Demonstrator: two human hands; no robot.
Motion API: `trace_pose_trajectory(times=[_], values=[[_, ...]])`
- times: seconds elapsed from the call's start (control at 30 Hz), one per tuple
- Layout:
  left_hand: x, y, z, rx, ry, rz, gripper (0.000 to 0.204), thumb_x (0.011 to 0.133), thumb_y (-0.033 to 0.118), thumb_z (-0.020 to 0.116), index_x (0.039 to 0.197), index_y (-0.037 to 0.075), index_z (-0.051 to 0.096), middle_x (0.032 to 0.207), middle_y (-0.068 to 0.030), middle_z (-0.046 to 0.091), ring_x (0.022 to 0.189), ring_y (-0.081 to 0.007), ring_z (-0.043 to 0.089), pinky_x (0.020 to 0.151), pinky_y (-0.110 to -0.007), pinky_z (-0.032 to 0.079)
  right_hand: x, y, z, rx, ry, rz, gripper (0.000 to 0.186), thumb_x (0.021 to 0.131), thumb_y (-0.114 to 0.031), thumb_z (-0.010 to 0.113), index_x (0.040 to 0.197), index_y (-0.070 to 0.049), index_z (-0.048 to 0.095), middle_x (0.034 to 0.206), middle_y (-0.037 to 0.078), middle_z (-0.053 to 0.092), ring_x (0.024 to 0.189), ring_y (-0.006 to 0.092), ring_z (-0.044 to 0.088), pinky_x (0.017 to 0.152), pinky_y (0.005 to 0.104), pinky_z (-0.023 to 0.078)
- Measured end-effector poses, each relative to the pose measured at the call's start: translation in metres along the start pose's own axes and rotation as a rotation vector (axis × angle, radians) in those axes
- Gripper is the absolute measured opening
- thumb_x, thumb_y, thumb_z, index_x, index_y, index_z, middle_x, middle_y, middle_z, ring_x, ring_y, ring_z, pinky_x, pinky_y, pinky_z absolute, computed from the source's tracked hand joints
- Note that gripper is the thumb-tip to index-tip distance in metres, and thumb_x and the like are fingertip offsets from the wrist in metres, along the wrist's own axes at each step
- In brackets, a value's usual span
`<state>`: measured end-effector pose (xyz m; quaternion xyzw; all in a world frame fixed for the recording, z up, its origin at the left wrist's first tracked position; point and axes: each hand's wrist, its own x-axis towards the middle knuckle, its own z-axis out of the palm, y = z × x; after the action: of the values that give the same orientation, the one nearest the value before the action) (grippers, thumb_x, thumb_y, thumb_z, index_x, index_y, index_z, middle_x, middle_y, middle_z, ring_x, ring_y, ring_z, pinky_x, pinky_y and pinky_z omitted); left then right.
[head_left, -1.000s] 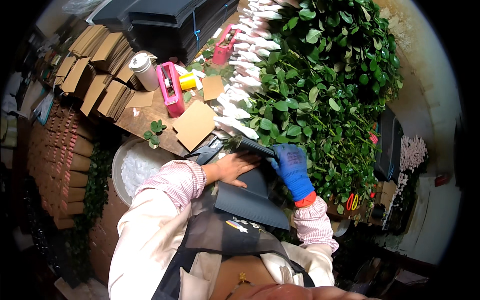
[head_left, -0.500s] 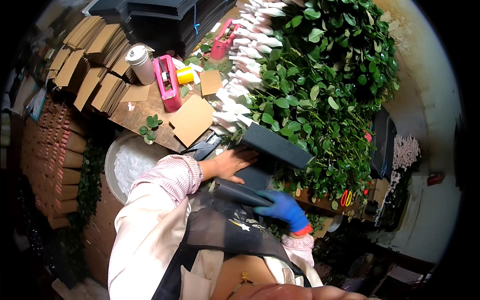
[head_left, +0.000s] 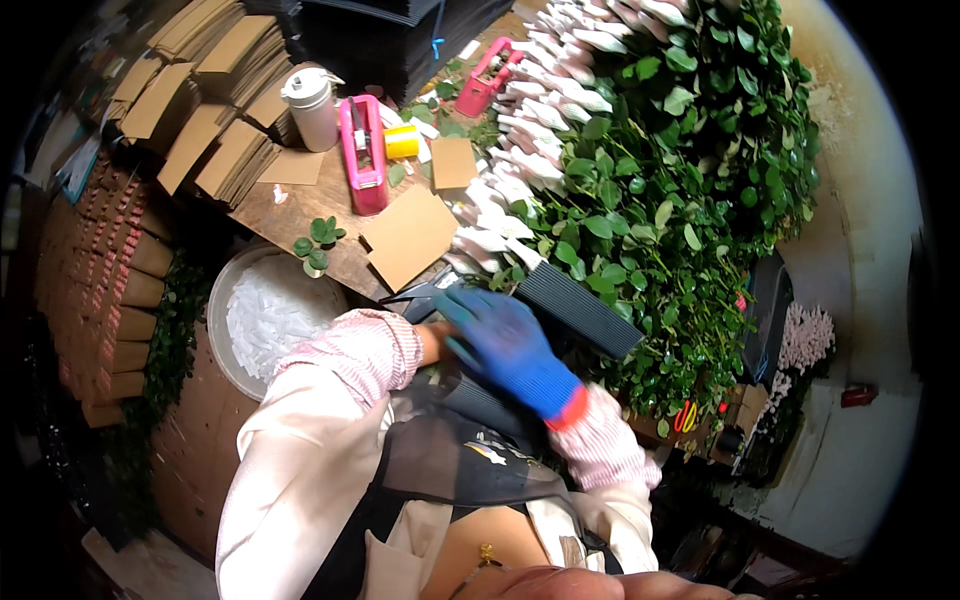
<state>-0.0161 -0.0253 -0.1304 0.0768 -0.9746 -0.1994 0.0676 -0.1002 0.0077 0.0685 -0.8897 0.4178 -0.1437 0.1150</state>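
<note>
blue knit covers the right hand point(head_left: 508, 345), which is slightly blurred and lies palm down across the middle of the work; its fingers stretch out with the thumb apart, and nothing shows in its grasp, though the palm is hidden. under it, the bare left hand point(head_left: 432, 343) shows little more than a wrist, so i cannot tell how far it is open or whether it has hold of anything; its low position suggests it is steadying what lies beneath. dark corrugated sheet point(head_left: 580, 308) shows just beyond the glove to the right, slanting beside the leafy stems point(head_left: 650, 225), while a ribbed dark panel point(head_left: 482, 402) sits on the near side, against the apron point(head_left: 440, 445), perhaps braced there by the body; the glove hides whether the two join. white-sleeved flower heads point(head_left: 520, 165) all point left, leaves to the right, probably so the blooms stay uncrushed and easy to count. just left of them, tan card point(head_left: 410, 238) lies flat on the table point(head_left: 310, 205), and the pink tape dispenser point(head_left: 371, 200) stands farther off, presumably within reach. near the left sleeve, a round tub point(head_left: 214, 325) holds loose white pieces point(head_left: 262, 320), handy for that side.
</note>
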Motion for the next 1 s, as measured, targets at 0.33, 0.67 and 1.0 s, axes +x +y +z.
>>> trace_pose_trajectory(times=[0.33,0.67,1.0], values=[[-0.002,-0.005,0.003,-0.176,-0.087,-0.063,0.062,0.096,0.055,0.047,0.139,0.011,0.052,0.145,-0.0133,0.050,0.135,-0.0279,0.045,0.110,-0.046,0.034,0.083,0.048,0.106,-0.254,-0.121,0.046,0.047,0.092,-0.016,0.055,0.139,-0.010,0.054,0.138,0.013,0.060,0.114,0.0297,0.061,0.083,0.0411,0.054],[0.003,0.002,0.012,-0.103,-0.116,-0.047,0.042,0.096,0.045,0.050,0.123,0.017,0.067,0.127,-0.0105,0.066,0.122,-0.0272,0.058,0.099,-0.045,0.043,-0.124,0.055,0.045,0.730,-0.065,0.874,0.025,0.098,-0.026,0.068,0.107,-0.003,0.071,0.094,0.009,0.074,0.080,0.0150,0.067,0.072,0.0303,0.053],[-0.053,-0.015,-0.052,0.242,0.015,0.014,0.059,0.089,0.048,0.060,0.125,0.002,0.065,0.135,-0.0196,0.060,0.138,-0.0351,0.045,0.118,-0.053,0.029,-0.145,0.090,0.109,1.143,-0.230,1.271,0.043,0.100,-0.043,0.060,0.096,-0.001,0.068,0.082,0.009,0.074,0.071,0.0157,0.070,0.065,0.0297,0.056]])
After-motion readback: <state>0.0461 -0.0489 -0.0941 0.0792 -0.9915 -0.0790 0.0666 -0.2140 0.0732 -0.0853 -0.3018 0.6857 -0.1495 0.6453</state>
